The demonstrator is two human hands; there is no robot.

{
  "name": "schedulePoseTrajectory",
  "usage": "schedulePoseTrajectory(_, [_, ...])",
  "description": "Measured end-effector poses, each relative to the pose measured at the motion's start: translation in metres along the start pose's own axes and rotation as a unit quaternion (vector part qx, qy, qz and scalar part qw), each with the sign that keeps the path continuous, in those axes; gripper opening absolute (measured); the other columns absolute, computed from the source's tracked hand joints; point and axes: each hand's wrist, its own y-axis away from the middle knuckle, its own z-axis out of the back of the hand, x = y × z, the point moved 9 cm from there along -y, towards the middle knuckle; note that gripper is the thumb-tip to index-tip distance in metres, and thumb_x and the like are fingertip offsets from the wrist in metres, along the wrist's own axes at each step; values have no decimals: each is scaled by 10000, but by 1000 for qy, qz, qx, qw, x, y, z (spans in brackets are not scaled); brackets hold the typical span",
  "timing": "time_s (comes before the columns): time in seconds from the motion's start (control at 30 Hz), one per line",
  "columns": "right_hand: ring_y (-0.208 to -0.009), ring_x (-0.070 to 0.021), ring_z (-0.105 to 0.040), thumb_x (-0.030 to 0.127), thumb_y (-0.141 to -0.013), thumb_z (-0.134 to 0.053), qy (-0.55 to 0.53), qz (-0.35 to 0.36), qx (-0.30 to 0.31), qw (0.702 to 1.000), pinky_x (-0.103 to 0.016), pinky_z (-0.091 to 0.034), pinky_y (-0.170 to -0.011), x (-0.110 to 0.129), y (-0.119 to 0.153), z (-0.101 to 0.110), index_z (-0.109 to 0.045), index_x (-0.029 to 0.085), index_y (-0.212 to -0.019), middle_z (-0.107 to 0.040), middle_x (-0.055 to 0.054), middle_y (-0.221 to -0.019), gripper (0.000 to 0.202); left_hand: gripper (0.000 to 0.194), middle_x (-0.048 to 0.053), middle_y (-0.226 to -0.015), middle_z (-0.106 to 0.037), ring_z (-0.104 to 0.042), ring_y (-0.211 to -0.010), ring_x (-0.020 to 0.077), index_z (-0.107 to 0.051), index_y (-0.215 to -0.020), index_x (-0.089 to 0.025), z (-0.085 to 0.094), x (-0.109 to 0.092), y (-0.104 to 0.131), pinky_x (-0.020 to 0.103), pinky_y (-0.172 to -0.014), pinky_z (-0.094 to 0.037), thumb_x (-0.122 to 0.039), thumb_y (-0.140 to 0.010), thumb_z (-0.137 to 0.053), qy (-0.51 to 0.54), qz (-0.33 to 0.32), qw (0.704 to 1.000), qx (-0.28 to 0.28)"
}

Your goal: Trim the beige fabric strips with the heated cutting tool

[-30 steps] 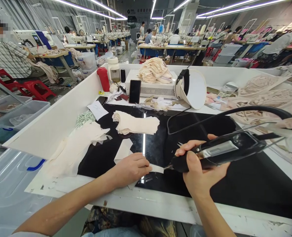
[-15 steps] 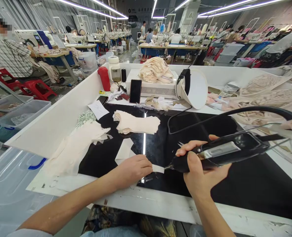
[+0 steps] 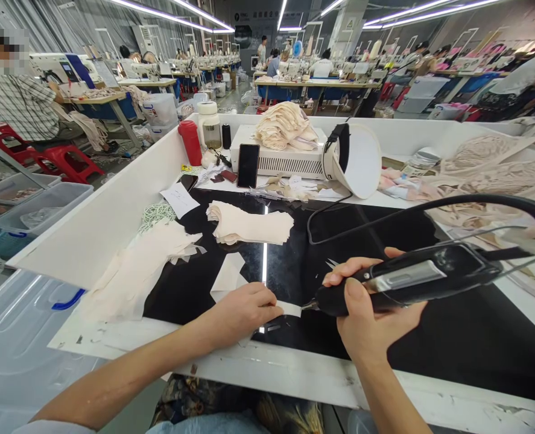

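Observation:
A cream fabric piece point(image 3: 228, 278) lies on the black glossy work surface point(image 3: 303, 268). My left hand point(image 3: 244, 308) is closed on its near part, fingers and thumb pressed together over the cloth. A narrow strip end point(image 3: 291, 308) sticks out past the fingertips. My right hand point(image 3: 370, 322) wraps round a black corded hand tool point(image 3: 414, 276) with a silver plate on its side. The tool's thin metal tip point(image 3: 310, 305) is at the strip's right end; whether it touches is too small to tell. Pointed metal tips point(image 3: 332, 264) show behind the right fingers.
A stack of cream pieces point(image 3: 251, 224) sits behind my left hand, with a larger pile point(image 3: 136, 271) at left. The tool's black cable point(image 3: 475, 202) arcs over the right side. Further back are a phone point(image 3: 248, 166), a white box point(image 3: 289, 164) and a lamp shade point(image 3: 362, 163).
My left fingers have shifted slightly on the cloth, and the thumb tip now shows further right. My right hand and the tool have barely moved; the tip stays at the strip's end.

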Motion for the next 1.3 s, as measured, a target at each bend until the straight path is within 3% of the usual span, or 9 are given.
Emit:
schedulePoseTrajectory(0.13, [-650,-145,-681,200,-872,-852,-5,10,7,1000,-336,-613,-637,2,0,-1,-594,307,-1317,-719,46,-870,525,229,76,-997,-676,-637,-963,193,-732,-1167,-133,0,0,1,336,-965,-581,-65,-1095,-526,13,0,1000,1])
schedulePoseTrajectory(0.47, [-648,-137,-681,193,-865,-860,-17,-11,5,1000,-322,-617,-641,0,-1,-2,-599,305,-1306,-725,56,-858,525,254,77,-996,-692,-605,-928,199,-737,-1131,-134,5,-2,1,316,-883,-567,-68,-1107,-493,18,-4,999,-36])
schedulePoseTrajectory(0.67, [-616,-130,-662,239,-867,-856,-45,-15,0,999,-318,-614,-610,-2,-2,-16,-594,306,-1295,-715,59,-848,506,246,77,-995,-691,-614,-945,199,-732,-1140,-138,4,-3,2,322,-906,-574,-85,-1114,-493,11,2,1000,-28])
schedulePoseTrajectory(0.9, [-643,-123,-675,191,-885,-826,-52,-25,26,998,-308,-617,-632,-11,3,-29,-586,317,-1303,-717,59,-871,499,194,71,-998,-681,-622,-956,200,-735,-1143,-138,0,-3,2,331,-932,-577,-96,-1094,-552,4,3,1000,-20])
schedulePoseTrajectory(1.3, [-630,-134,-662,222,-886,-831,-35,-34,15,999,-329,-600,-632,-6,1,-24,-581,311,-1284,-700,61,-849,478,227,76,-1015,-687,-641,-972,194,-727,-1142,-137,-1,-3,2,349,-981,-575,-76,-1103,-512,5,-2,1000,-19])
